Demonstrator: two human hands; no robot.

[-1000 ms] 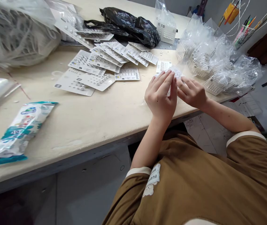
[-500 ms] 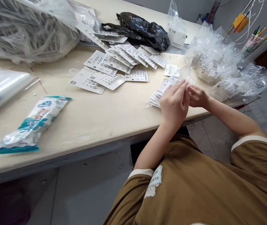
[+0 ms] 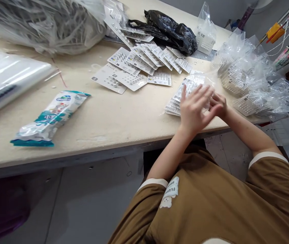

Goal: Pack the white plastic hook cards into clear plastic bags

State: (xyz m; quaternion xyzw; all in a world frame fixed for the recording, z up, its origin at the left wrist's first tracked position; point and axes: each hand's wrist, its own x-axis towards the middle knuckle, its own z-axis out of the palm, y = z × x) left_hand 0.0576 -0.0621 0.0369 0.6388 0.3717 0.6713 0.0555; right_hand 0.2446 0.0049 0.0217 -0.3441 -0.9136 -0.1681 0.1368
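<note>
My left hand (image 3: 197, 106) is spread, palm down, over a clear bag beside a stack of printed cards (image 3: 177, 101) near the table's front edge. Its fingers are apart and nothing shows in its grasp. Just to its right, my right hand (image 3: 219, 104) has curled fingers at the edge of the clear plastic (image 3: 209, 79), partly hidden behind my left thumb. What its fingertips hold, if anything, is hidden. Further left, more cards with small round studs (image 3: 130, 79) lie fanned out on the table (image 3: 124, 118).
Bagged cards (image 3: 235, 76) are heaped at the right, with one upright bag (image 3: 205, 37) behind. A black plastic bag (image 3: 172, 30) lies at the back. On the left are a large clear sack (image 3: 45, 27), plastic sleeves (image 3: 9, 81) and a white-teal packet (image 3: 53, 118).
My left hand has opened from closed fingers and turned flatter over the bag. My right hand stays close beside it. The view has shifted, so table items appear further right.
</note>
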